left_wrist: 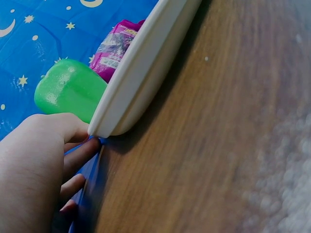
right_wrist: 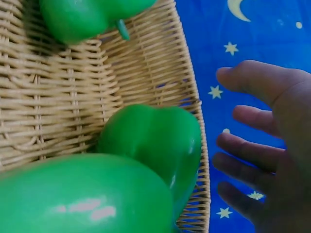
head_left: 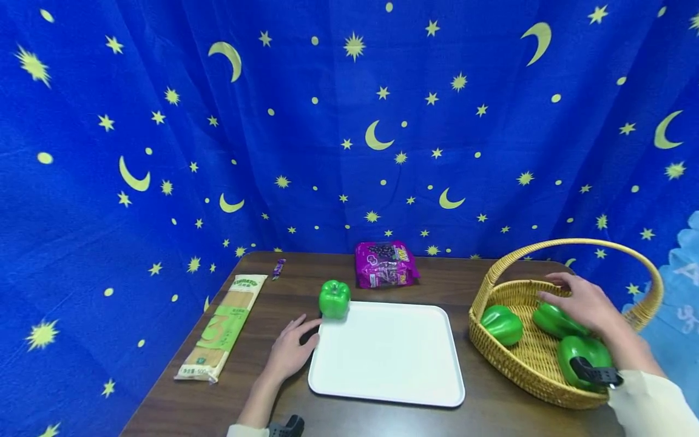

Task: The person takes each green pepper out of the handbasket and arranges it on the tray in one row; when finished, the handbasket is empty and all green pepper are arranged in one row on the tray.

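Observation:
My left hand [head_left: 292, 351] lies at the left edge of the white tray [head_left: 390, 358]. In the left wrist view its fingertips touch the tray rim [left_wrist: 109, 116], and the fingers look relaxed. A green bell pepper [head_left: 334, 298] stands at the tray's back left corner, just beyond that hand. Over the right side of a wicker basket [head_left: 526, 370] hovers my right hand [head_left: 587, 300], fingers spread and holding nothing in the right wrist view. Inside the basket are three green peppers: one at left [head_left: 502, 325], one under the hand [head_left: 557, 320], one in front [head_left: 584, 358].
A pack of noodles [head_left: 222, 328] lies on the table's left side. Behind it is a small purple wrapped candy [head_left: 278, 268]. A purple snack bag [head_left: 384, 265] sits behind the tray. The basket's tall handle [head_left: 568, 243] arches above it. A blue starry curtain [head_left: 327, 152] hangs behind the table.

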Demonstrator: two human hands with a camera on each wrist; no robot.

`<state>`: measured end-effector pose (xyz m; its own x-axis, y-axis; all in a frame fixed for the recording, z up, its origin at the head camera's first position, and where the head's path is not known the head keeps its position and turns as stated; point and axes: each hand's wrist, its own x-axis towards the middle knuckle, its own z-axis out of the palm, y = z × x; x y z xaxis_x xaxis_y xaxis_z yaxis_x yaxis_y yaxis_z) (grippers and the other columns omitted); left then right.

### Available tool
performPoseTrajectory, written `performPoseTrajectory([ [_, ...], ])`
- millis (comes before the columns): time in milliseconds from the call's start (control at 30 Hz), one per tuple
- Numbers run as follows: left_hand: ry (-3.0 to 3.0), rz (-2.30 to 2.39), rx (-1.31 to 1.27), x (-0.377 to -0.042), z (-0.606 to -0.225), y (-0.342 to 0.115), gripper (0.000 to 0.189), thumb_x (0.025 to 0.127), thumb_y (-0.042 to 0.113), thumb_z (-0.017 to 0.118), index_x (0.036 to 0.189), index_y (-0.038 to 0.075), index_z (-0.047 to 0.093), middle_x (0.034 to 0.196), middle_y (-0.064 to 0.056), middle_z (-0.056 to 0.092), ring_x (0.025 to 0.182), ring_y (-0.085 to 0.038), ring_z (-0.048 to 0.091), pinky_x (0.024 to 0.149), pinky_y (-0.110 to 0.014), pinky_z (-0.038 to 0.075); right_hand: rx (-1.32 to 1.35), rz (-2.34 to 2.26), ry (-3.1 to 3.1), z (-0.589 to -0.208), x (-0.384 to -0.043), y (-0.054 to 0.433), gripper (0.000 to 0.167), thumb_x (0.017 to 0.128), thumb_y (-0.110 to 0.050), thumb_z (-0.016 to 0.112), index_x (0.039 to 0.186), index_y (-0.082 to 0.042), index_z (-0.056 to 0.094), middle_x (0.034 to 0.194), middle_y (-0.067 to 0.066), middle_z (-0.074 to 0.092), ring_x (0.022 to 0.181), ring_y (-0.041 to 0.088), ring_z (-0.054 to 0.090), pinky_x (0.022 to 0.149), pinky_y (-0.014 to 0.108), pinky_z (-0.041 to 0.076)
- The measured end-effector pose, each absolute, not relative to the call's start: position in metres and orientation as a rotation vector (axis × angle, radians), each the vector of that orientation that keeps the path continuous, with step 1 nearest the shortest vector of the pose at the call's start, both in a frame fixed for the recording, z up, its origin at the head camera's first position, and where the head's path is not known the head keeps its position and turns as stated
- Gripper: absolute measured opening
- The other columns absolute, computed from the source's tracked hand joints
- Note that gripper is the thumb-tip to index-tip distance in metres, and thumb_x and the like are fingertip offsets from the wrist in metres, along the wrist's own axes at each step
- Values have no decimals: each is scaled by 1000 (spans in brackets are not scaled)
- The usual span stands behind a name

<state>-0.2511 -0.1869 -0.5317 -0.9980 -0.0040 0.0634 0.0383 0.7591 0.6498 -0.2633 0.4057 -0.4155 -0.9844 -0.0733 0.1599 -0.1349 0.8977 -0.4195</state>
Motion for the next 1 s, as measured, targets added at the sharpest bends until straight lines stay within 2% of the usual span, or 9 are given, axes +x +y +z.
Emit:
performPoseTrajectory([
  [367,-2880,-1039,-38,-251,-528,-186,32,94,34,59,125,32,64,144,-13,46,136,-39,32,106,-64,24,263,586,-3040,-425,-274,408,70,86,-45,68,126,10,52,114,33,58,104,55,51,79,64,44],
  [633,-2878,-1053,-15,-250,-529,-185,32,93,34,59,125,32,65,144,-13,45,136,-40,31,105,-66,23,255,540,-3060,-434,-272,412,64,78,-43,77,117,5,62,115,32,58,105,57,48,79,65,43],
  [833,-2884,-1060,-16,-250,-529,-184,32,93,34,59,125,34,64,145,-13,45,136,-41,30,104,-68,23,225,515,-3038,-432,-269,412,55,79,-44,76,109,1,67,117,36,55,106,60,45,81,67,42],
  [1000,-2889,-1062,-9,-250,-529,-184,32,93,34,59,125,33,64,145,-13,45,136,-41,30,104,-67,23,193,568,-2973,-430,-267,409,57,83,-49,70,110,1,65,117,36,55,106,60,45,79,67,42],
])
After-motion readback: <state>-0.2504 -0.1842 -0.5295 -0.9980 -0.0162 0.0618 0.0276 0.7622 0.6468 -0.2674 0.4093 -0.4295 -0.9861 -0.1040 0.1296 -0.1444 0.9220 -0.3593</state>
